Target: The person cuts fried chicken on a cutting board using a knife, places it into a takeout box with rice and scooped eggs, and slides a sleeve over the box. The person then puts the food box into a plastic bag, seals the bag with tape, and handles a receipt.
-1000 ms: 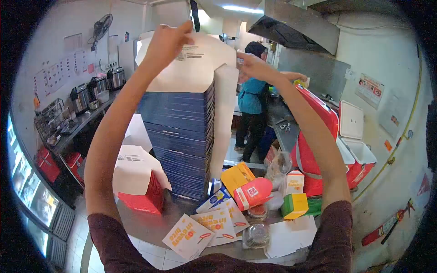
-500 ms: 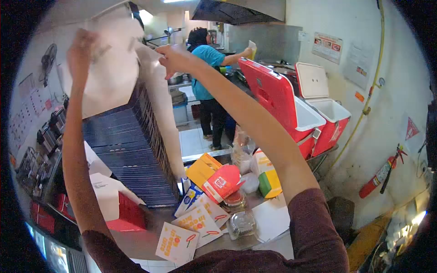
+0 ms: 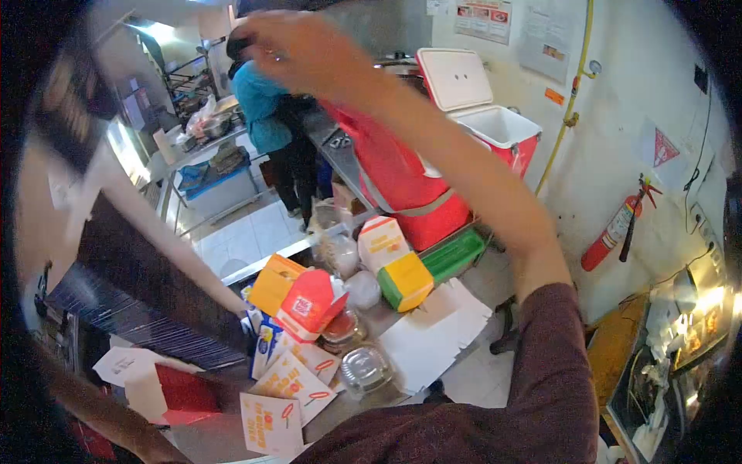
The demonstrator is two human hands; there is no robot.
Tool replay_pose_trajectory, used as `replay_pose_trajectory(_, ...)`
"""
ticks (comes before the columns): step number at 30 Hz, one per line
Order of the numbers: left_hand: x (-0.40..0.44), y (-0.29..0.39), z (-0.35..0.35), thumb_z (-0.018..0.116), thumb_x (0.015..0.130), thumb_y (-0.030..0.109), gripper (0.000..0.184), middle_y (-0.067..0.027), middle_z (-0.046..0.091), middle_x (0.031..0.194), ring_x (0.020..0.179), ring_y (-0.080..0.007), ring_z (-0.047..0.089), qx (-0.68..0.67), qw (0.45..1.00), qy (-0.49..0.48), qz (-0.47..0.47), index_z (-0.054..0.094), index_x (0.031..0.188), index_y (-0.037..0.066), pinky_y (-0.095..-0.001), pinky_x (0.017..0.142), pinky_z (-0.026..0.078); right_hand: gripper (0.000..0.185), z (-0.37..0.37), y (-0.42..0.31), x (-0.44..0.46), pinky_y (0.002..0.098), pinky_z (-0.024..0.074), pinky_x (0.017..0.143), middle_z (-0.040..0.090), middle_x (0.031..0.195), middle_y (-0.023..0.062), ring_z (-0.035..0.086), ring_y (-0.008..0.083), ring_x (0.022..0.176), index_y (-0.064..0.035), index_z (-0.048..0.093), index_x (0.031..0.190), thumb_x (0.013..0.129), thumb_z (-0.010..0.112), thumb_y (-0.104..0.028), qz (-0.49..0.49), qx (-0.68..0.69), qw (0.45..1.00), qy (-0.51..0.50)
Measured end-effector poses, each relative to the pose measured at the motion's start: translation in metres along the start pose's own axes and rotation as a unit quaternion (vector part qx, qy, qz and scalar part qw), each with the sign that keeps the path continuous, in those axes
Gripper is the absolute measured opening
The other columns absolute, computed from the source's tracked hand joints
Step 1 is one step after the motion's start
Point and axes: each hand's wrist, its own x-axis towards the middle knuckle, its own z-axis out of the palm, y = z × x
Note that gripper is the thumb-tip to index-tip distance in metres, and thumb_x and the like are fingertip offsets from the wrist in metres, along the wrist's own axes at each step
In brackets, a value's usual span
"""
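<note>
"Maroon sleeve [image 3: 549,340] closest to us, and out of it a bare right forearm [image 3: 464,155] reaching clean across the view! What about the left?"

"Left forearm [image 3: 85,402] low in the corner, running into the dark edge; the left hand I can't make out, so no call on its fingers"

"Down to the counter [image 3: 216,433], then: printed cards [image 3: 270,421] fanned and overlapping, a red box with white flaps [image 3: 185,390] to their left!"

"And just right of the cards, a clear container [image 3: 363,367], with white card [image 3: 437,329] beside it. Behind those, a red carton [image 3: 309,305] overlaps a yellow one, and a green-and-yellow carton [image 3: 406,282] sits further right"

"Now the big one, the dark-blue stack [image 3: 147,313]! Where?"

"Left side of the counter, beyond the red box, layer on layer, with a pale panel [image 3: 174,240] slanting along its right flank"

"And the right hand [image 3: 305,50]?"

"High up, right of the stack and well apart from it in this view, fingers pointing left, badly blurred; wide or narrow, I can't tell"

"Past it, red coolers [image 3: 417,209] near the wall, one white lid standing up!"

"And farther back, a co-worker in teal [image 3: 267,112], that hand covering part of the head from our angle"
</note>
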Motion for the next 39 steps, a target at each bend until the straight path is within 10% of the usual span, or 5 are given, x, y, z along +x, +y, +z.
replay_pose_trajectory(4, -0.127, 0.076, -0.01, 0.061, 0.08, 0.029, 0.045, -0.0085, 0.048, 0.084, 0.068, -0.0163, 0.048, -0.014, 0.988, -0.121, -0.094, 0.041, 0.107, -0.002, -0.0286, 0.056, 0.043, 0.017, -0.077, 0.12, -0.11, 0.04, 0.0458, 0.064, 0.058, 0.081, 0.0142, 0.057, 0.0324, 0.075, -0.0042, 0.053, 0.087, 0.081, 0.048, -0.019, 0.064, -0.149, 0.984, -0.077)
replay_pose_trajectory(8, -0.237, 0.164, 0.032, 0.061, 0.08, 0.028, 0.045, -0.0089, 0.047, 0.088, 0.071, -0.0173, 0.048, 0.015, 0.953, -0.213, -0.215, 0.041, 0.108, -0.001, -0.0294, 0.058, 0.044, 0.013, -0.136, 0.267, -0.24, 0.0432, 0.0456, 0.06, 0.058, 0.075, 0.0135, 0.058, 0.0317, 0.069, -0.0053, 0.055, 0.084, 0.075, 0.051, -0.014, 0.066, -0.301, 0.856, -0.414)
replay_pose_trajectory(17, -0.333, 0.322, 0.176, 0.061, 0.079, 0.025, 0.044, -0.0098, 0.044, 0.095, 0.078, -0.0195, 0.048, 0.101, 0.9, -0.272, -0.325, 0.042, 0.11, 0.001, -0.0312, 0.062, 0.044, 0.012, -0.082, 0.492, -0.483, 0.0396, 0.0467, 0.057, 0.061, 0.071, 0.0142, 0.06, 0.0278, 0.067, -0.006, 0.063, 0.07, 0.066, 0.053, -0.01, 0.19, -0.144, 0.655, -0.717)
replay_pose_trajectory(24, -0.354, 0.369, 0.229, 0.061, 0.078, 0.024, 0.043, -0.0106, 0.043, 0.101, 0.083, -0.0211, 0.047, 0.138, 0.887, -0.28, -0.341, 0.043, 0.112, 0.003, -0.0326, 0.065, 0.044, 0.028, -0.005, 0.525, -0.569, 0.0399, 0.0474, 0.065, 0.063, 0.081, 0.0136, 0.06, 0.0296, 0.076, -0.0065, 0.064, 0.088, 0.063, 0.065, -0.02, 0.052, 0.051, 0.537, -0.84)
replay_pose_trajectory(39, -0.381, 0.41, 0.268, 0.061, 0.077, 0.02, 0.044, -0.0122, 0.039, 0.114, 0.093, -0.0247, 0.046, 0.138, 0.878, -0.293, -0.353, 0.044, 0.115, 0.006, -0.0355, 0.071, 0.044, 0.087, -0.059, 0.578, -0.7, 0.0417, 0.0319, 0.094, 0.042, 0.121, 0.011, 0.037, 0.0342, 0.113, -0.0097, 0.04, 0.119, 0.044, 0.078, -0.033, -0.001, 0.051, 0.567, -0.822)
